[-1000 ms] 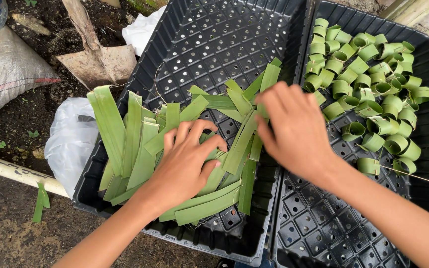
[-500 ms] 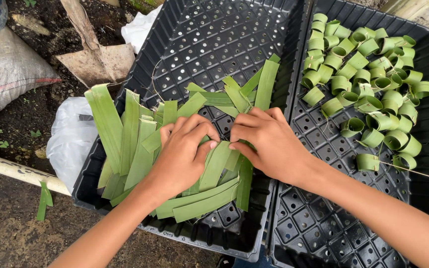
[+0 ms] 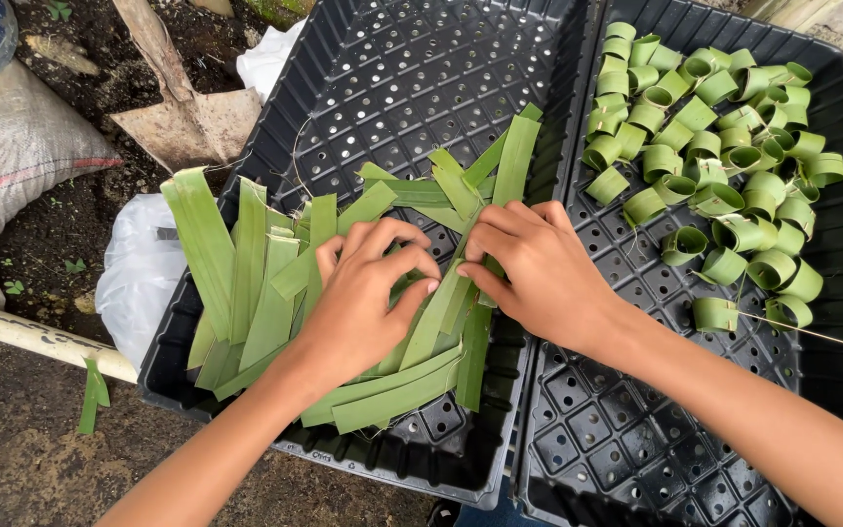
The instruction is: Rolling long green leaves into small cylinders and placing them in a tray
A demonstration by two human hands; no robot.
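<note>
Two black perforated plastic trays sit side by side on dark soil: the left tray (image 3: 392,88) carries a loose heap of flat green leaf strips (image 3: 265,283), and the right tray (image 3: 636,429) holds a cluster of leaf strips rolled into small rings (image 3: 724,166) in its far half. Compared with half a second ago, both hands have drawn closer over the middle of the heap, where their fingertips now nearly meet. The left hand (image 3: 358,303) lies palm down on the strips with its fingers curled, pinching one strip (image 3: 441,312) at its near side; the right hand (image 3: 539,273) is likewise curled, its fingertips gripping the same strip just beside the left hand's. The heap itself lies much as it did. Around the trays are a white plastic bag (image 3: 139,283), a worn shovel blade (image 3: 187,122), a pale woven sack (image 3: 12,166) and a light pipe (image 3: 31,337) crossing the ground.
</note>
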